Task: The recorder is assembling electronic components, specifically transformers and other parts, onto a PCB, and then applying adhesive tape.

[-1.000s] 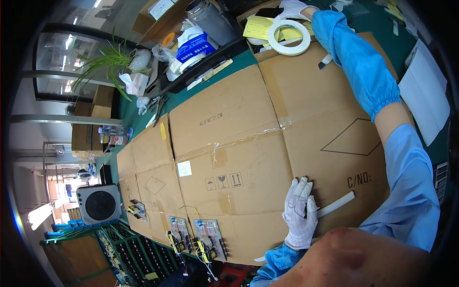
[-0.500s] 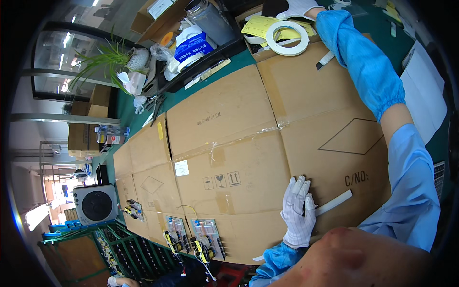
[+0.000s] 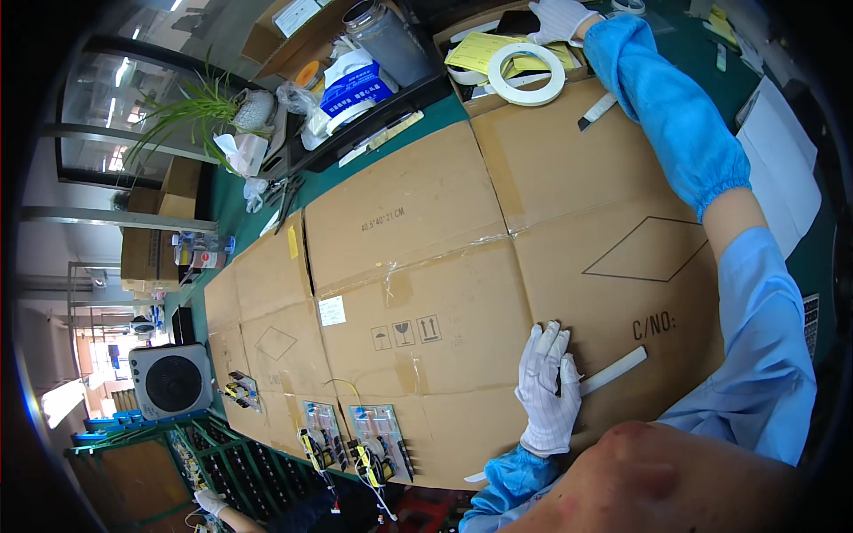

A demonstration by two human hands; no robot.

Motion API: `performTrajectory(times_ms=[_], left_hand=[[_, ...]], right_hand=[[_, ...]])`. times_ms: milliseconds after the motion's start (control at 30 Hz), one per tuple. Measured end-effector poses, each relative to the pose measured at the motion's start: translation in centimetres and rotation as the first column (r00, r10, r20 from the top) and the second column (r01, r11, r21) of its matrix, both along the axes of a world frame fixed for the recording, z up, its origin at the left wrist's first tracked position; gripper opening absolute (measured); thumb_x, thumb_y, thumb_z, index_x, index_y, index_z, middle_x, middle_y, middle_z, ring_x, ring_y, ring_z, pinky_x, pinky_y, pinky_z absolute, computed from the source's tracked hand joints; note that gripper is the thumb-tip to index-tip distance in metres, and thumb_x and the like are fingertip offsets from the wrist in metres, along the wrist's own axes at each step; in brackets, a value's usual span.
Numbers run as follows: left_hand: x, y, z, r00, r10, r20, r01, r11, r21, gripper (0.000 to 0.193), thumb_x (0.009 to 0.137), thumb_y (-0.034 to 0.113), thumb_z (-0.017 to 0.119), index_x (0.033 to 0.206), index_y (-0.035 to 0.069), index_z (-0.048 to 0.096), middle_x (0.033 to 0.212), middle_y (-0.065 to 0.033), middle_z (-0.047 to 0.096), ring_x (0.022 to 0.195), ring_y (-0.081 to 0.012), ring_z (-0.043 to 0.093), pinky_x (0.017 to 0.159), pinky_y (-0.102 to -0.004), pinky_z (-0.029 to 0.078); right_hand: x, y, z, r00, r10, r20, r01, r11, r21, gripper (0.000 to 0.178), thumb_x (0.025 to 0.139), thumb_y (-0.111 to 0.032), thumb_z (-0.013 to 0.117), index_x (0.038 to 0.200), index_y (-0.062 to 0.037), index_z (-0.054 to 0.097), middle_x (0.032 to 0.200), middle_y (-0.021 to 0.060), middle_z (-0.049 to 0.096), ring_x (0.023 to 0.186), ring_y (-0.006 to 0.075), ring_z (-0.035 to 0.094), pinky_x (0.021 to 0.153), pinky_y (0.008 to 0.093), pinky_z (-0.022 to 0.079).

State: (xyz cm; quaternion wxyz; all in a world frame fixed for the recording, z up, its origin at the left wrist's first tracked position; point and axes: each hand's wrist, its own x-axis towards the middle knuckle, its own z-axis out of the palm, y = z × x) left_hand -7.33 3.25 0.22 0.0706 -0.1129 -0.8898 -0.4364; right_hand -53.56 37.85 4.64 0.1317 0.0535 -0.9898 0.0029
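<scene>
My left hand [image 3: 548,395], in a white striped glove, lies open on the flattened cardboard [image 3: 444,293], fingers stretched. A narrow white strip [image 3: 615,370] runs out from beside its thumb, and part of it is hidden by the hand. My right hand [image 3: 560,19], also gloved, is far out at the top, above an open cardboard box [image 3: 487,105]. The upper frame edge cuts it off and its grip is unclear. Close to it are a dark flat piece [image 3: 515,24], yellow paper [image 3: 475,55] and a white tape roll [image 3: 555,87].
Circuit boards [image 3: 380,431] lie along the cardboard's near left edge. A knife-like tool [image 3: 597,112] is beside my right sleeve. A black tray [image 3: 391,120] holds a jar and tissue pack. A fan [image 3: 171,380] stands left; another person's gloved hand [image 3: 211,502] is lower left.
My right hand has shifted slightly over the box, and the dark piece now sits a little lower beside it. My left hand stays on the cardboard. The other person's hand has risen at lower left.
</scene>
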Motion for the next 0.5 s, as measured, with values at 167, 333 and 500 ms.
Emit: performTrajectory(times_ms=[167,333,500], left_hand=[[0.0,-0.2,0.0,1.000,0.009,-0.004,-0.009,1.000,-0.001,0.034,0.093,0.002,0.060,0.125,0.007,0.068,0.133,-0.0137,0.064,0.132,-0.0378,0.054,0.108,-0.0446,0.046],[0.0,-0.2,-0.1,1.000,-0.002,-0.009,0.003,1.000,0.006,0.034,0.093,0.002,0.060,0.126,0.006,0.067,0.133,-0.0140,0.064,0.133,-0.0379,0.054,0.108,-0.0450,0.046],[0.1,0.0,-0.2,1.000,-0.005,-0.015,0.005,1.000,0.010,0.032,0.093,0.003,0.060,0.125,0.004,0.067,0.133,-0.0140,0.064,0.132,-0.0371,0.054,0.109,-0.0442,0.045]], right_hand=[[0.0,-1.3,-0.1,0.995,-0.019,0.094,0.017,1.000,0.018,0.080,0.072,-0.068,0.073,0.110,0.0031,0.070,0.112,0.0253,0.069,0.102,0.0399,0.067,0.089,0.0481,0.054],[1.6,-0.2,-0.2,0.999,-0.026,-0.048,0.020,0.993,-0.114,0.092,0.081,-0.073,0.061,0.133,0.0029,0.059,0.125,0.0290,0.064,0.117,0.0421,0.061,0.102,0.0472,0.047],[3.6,0.8,2.7,0.947,-0.254,-0.195,0.035,0.688,-0.725,0.084,0.095,-0.066,0.051,0.145,0.0012,0.049,0.144,0.0252,0.054,0.135,0.0355,0.052,0.113,0.0395,0.039]])
